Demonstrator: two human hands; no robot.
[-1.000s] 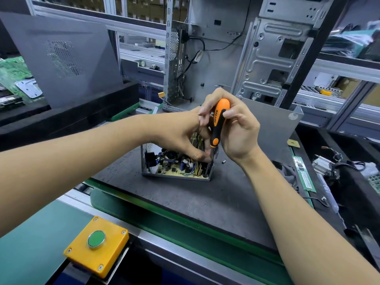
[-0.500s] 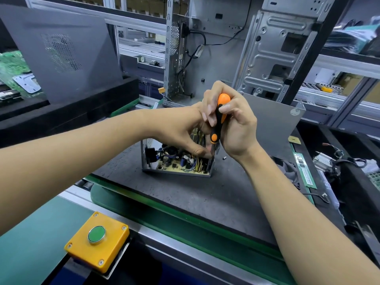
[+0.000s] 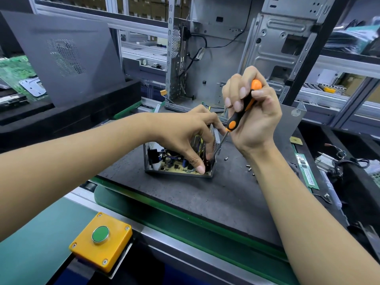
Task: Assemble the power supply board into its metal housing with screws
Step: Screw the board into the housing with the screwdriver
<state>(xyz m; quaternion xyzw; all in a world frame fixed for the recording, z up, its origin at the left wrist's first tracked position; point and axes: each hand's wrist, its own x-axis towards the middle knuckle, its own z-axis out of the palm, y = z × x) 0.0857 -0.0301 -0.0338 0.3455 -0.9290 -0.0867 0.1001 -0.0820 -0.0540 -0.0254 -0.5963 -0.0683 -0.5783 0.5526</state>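
Head view: since a second ago the right hand [image 3: 255,118] has lifted the gripped screwdriver [image 3: 242,105] higher, shaft slanting to the housing's [image 3: 178,159] right wall. Left hand [image 3: 185,132] clasps that housing mid-mat [image 3: 185,194], board [image 3: 174,166] inside. Bare mat lies nearer; screws [image 3: 247,166] lie right.

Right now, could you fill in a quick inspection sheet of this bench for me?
Surface: dark mat.
Job's things: metal housing with power supply board inside; loose screws beside it.
Clutter: memory stick at right.
Hands: left hand grips the housing; right hand holds orange screwdriver.
Cables: black cable in the computer case behind.
Surroundings: yellow button box, conveyor belt.
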